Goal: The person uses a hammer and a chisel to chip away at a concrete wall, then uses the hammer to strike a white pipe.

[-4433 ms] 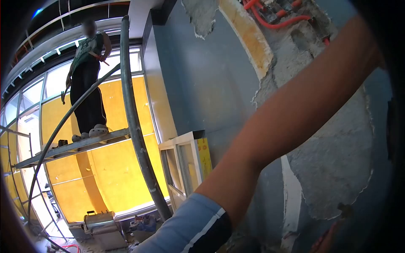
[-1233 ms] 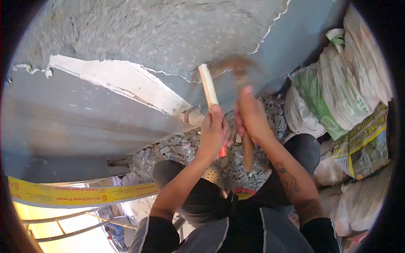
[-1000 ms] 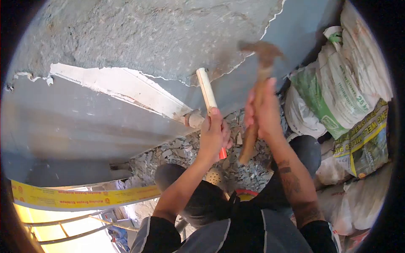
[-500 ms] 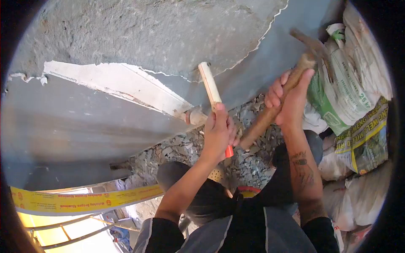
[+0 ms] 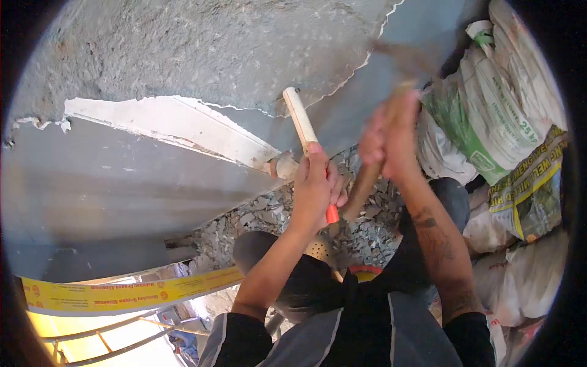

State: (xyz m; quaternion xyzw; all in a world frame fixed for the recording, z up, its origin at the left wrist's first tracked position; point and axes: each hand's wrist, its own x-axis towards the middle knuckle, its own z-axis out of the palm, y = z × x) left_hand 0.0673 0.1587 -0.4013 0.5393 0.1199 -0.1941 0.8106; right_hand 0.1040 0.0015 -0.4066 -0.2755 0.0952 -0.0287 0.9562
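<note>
While right hand (image 5: 394, 134) clenches blurred hammer (image 5: 365, 186), left hand (image 5: 315, 186) pinches tube (image 5: 299, 117) near ragged wall edge (image 5: 272, 115), gap between hands.

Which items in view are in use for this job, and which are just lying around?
In use:
- pale rod with red end, in the left hand
- hammer, head blurred, in the right hand
- chipped wall, likely the workpiece

Lying around, apparently:
- stacked sacks
- rubble
- yellow printed strip
</note>
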